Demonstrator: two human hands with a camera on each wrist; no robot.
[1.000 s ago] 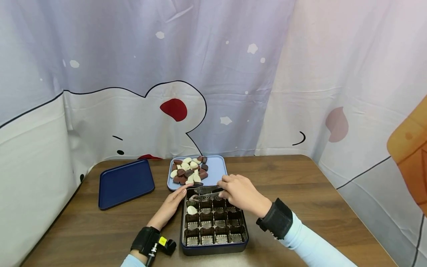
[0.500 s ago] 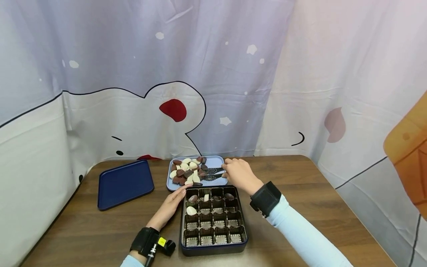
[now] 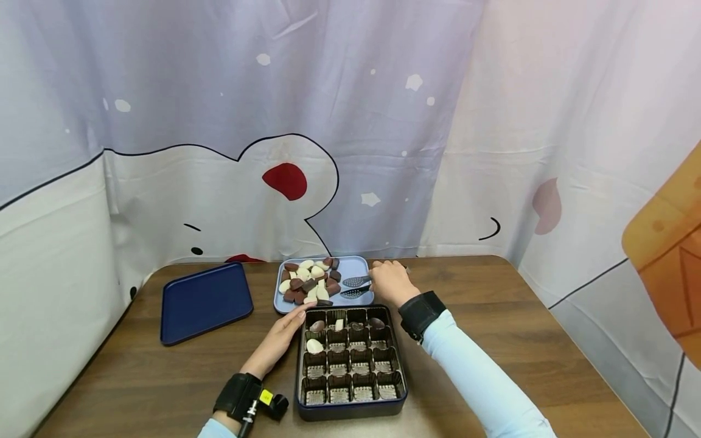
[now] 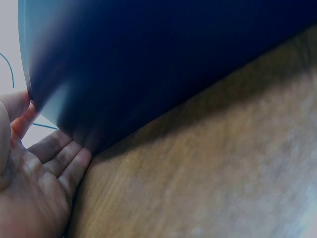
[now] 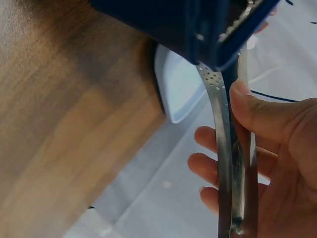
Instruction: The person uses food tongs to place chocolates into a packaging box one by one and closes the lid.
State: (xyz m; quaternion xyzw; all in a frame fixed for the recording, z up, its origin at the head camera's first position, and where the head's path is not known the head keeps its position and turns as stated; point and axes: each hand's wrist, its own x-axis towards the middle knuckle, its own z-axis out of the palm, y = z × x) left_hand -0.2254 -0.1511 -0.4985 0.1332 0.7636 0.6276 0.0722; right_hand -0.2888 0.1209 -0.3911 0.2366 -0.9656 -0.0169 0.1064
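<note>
My right hand [image 3: 390,281] grips metal tongs [image 5: 225,173] with perforated ends. In the head view, the spread tong heads [image 3: 356,281] hover over or touch the light blue tray [image 3: 356,265], just right of a heap of brown, dark and white chocolates [image 3: 303,283]. My left hand [image 3: 282,331] rests against the back left corner of a dark blue box [image 3: 353,412], its fingers fairly straight along the wall. Chocolates sit in the back row of the box's divided insert. One white chocolate [image 3: 314,345] lies in the left compartment of the second row.
A dark blue shallow tray or lid [image 3: 208,301] lies at the left of the wooden table [image 3: 465,340]. Behind the table hangs a patterned curtain [image 3: 383,152]. The light blue tray stands right behind the box.
My right hand has moved from over the box's back row to the light blue tray's right side, carrying the tongs. The back-row chocolates have come into sight. My left hand stays put.
</note>
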